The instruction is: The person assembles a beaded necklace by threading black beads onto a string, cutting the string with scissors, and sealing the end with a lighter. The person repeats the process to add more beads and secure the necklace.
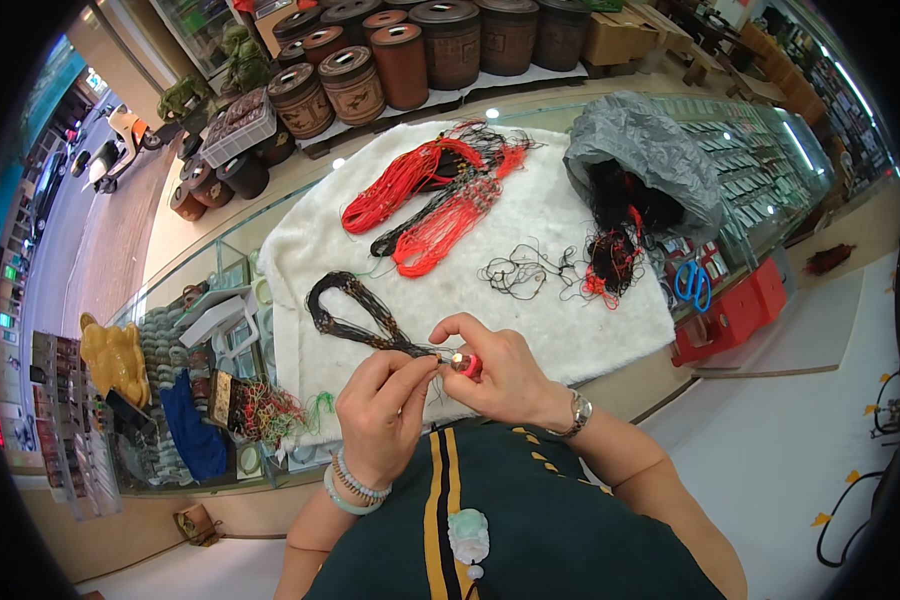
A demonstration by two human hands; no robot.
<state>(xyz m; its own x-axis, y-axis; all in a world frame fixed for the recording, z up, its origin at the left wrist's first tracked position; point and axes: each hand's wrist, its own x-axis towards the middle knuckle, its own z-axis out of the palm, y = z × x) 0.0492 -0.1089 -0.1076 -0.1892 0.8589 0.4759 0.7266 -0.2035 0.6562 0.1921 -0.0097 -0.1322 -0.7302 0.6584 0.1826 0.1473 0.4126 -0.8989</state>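
My left hand [378, 412] pinches the gathered end of a bundle of black cords [319, 303], whose loop lies out on the white fluffy cloth [440, 310]. Close against those fingertips, my right hand [510, 378] grips a red lighter [469, 367]. A small bright flame shows at the lighter's top, right beside the pinched cord ends. The exact strand between the left fingers is too small to make out. Farther back on the cloth lie red cord bundles [395, 192] and loose tangled black cords [525, 272].
At the right, a grey plastic bag [620, 135] spills black and red cords. Blue-handled scissors [692, 286] rest by a red box [735, 317]. On the left of the glass counter are a yellow figurine [115, 358], a blue cloth [191, 430] and multicoloured cords [268, 412]. Brown lidded jars [450, 45] stand beyond.
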